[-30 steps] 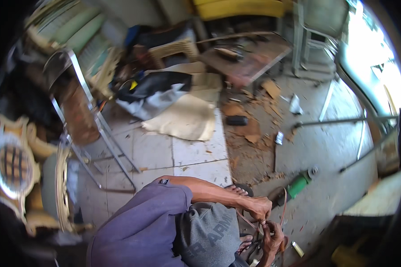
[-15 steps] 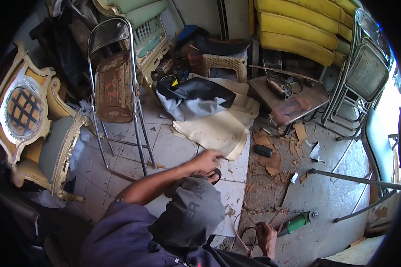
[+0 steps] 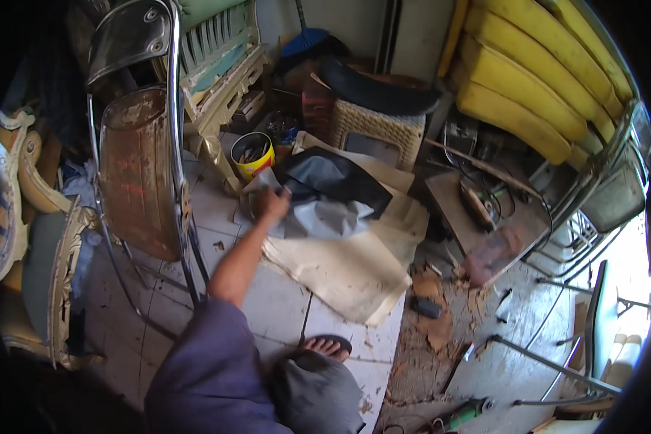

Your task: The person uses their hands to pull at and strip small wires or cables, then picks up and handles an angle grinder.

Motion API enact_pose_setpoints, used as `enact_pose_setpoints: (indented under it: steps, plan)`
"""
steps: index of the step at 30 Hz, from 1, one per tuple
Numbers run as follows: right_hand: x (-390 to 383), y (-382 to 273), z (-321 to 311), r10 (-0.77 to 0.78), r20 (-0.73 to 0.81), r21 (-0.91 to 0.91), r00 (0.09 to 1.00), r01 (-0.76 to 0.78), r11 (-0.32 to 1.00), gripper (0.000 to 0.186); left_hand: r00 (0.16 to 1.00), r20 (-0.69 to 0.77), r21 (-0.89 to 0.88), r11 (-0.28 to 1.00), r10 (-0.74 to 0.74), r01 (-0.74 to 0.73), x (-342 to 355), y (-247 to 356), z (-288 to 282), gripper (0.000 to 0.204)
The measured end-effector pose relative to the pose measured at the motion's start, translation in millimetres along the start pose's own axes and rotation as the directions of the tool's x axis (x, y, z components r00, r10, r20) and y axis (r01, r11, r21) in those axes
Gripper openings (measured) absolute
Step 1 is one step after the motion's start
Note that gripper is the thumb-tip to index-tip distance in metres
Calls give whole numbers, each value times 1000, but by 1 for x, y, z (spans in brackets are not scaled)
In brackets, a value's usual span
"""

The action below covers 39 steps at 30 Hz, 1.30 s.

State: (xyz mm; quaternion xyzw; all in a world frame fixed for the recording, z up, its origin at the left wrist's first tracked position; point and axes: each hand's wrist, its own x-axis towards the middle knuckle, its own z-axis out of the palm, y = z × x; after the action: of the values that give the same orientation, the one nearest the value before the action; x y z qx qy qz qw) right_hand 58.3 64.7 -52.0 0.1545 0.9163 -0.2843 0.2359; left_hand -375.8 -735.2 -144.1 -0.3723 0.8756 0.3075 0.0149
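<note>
Well — left hand (image 3: 271, 205) at grey sheet (image 3: 324, 219)

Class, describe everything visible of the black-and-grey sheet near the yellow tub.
The black-and-grey sheet looks like flexible vinyl or coated cloth: mostly smooth black, with pale grey, perhaps its reverse, along the near side. It lies rumpled on cream sheeting, beside the yellow tub. The left hand is at its grey left end; blur hides whether it grips.

Left hand (image 3: 271, 205) at cloth (image 3: 327, 218), sheet (image 3: 351, 278) beneath cloth — bucket (image 3: 260, 168) just beyond, folding chair (image 3: 139, 181) left, stool (image 3: 387, 129) beyond right — grinder (image 3: 463, 416) nearer, well right.
</note>
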Motion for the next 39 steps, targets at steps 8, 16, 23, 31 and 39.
enact_pose_setpoints:
  steps: [8, 16, 23, 31, 39]
  plan:
    - [31, -77, -40, 191, 220, -293, 957, -122, 948, 14, 942, -188, -61, 954, 278, -294, -27, 0, 45, 62]
    - [102, -130, -15, 105, 295, -31, 950, -100, 994, 18, 876, 35, -947, 265, -482, 184, 102, -39, -29, 81]
    - [125, -140, 10, 87, 363, 96, 928, -130, 987, 22, 914, 88, -993, 39, -395, 112, 138, -49, -5, 66]
    - [119, -129, 22, 83, 402, 179, 912, -167, 969, 28, 892, -184, -906, 422, -412, 8, 59, -57, 43, 51]
    - [125, -119, 36, 8, 430, 288, 903, -145, 947, 33, 945, 105, -963, 204, -310, 174, 78, -89, 26, 58]
